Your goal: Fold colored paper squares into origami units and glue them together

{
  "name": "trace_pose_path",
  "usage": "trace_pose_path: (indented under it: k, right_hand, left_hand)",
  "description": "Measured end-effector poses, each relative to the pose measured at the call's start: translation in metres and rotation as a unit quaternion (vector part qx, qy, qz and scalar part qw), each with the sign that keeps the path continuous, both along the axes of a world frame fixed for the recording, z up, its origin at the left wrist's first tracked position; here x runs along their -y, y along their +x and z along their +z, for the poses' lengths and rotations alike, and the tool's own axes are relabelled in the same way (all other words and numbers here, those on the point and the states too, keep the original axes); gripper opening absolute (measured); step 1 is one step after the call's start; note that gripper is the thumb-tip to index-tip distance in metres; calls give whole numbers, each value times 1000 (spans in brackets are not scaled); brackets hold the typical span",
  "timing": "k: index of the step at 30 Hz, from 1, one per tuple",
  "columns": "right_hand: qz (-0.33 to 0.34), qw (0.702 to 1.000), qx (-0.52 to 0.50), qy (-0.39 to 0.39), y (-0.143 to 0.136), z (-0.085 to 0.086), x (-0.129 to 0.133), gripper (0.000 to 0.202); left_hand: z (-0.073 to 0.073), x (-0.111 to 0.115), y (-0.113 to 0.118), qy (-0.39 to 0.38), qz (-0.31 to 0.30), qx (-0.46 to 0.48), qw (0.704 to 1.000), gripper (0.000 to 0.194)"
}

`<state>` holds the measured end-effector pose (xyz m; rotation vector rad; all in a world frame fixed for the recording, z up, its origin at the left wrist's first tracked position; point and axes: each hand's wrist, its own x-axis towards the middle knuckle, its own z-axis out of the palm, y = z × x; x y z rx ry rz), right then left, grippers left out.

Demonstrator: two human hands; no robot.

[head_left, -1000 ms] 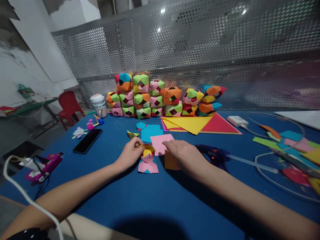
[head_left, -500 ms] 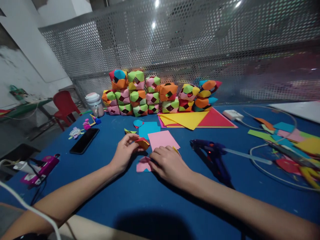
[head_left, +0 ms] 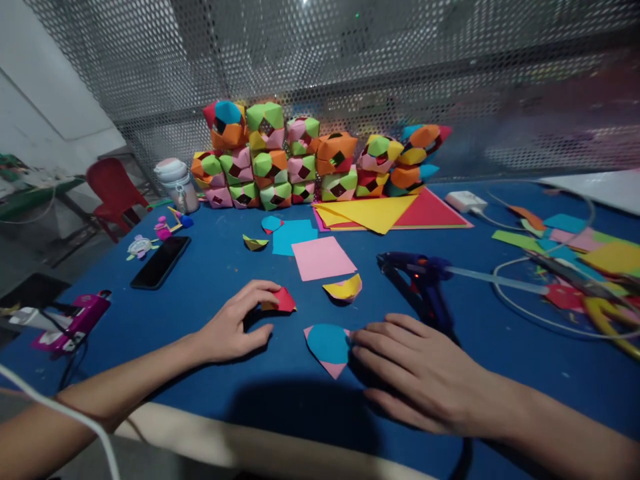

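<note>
My left hand [head_left: 237, 323] rests on the table with its thumb apart. Its fingertips lie on a folded red paper piece [head_left: 285, 300]. Fingers stretched, my right hand [head_left: 420, 373] is palm down, its fingertips at the right edge of a pink paper piece with a blue rounded face [head_left: 327, 345]. Beyond the hands lie a curved yellow folded paper piece [head_left: 344, 289], a pink paper square [head_left: 325, 258] and blue paper squares [head_left: 294, 235]. A small yellow-green folded piece [head_left: 255, 243] and a blue round piece with red corners [head_left: 272, 224] are farther left.
A glue gun [head_left: 423, 273] with a glue stick lies to the right, near paper scraps [head_left: 570, 240], yellow-handled scissors [head_left: 603, 317] and a white cable. Stacked paper modules [head_left: 275, 167] stand at the back. On the left are a phone [head_left: 161, 262] and a purple power strip [head_left: 83, 323].
My right hand has moved right and nearer, uncovering the yellow piece. The pink piece now lies with its blue face up. My left hand has lowered the red piece and loosened its fingers.
</note>
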<state>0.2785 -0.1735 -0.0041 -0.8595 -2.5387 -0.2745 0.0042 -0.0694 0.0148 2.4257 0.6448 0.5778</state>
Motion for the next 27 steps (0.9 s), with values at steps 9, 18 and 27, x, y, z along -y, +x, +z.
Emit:
trace_pose_path:
  k: [9,18,27]
  right_hand:
    - [-162,972,-61,-161,-22,-4,-1,50]
    - [-158,969,-102,-159,-33,-13,-2,38]
    - [-129,962,-220,-101,-31,-15,-6,37]
  left_hand:
    - [-4,2,14,27,136,-61,989,45]
    - [-7,4,19,38,114,-112,986,38]
    - [-7,6,21,29,98,-49,994,39]
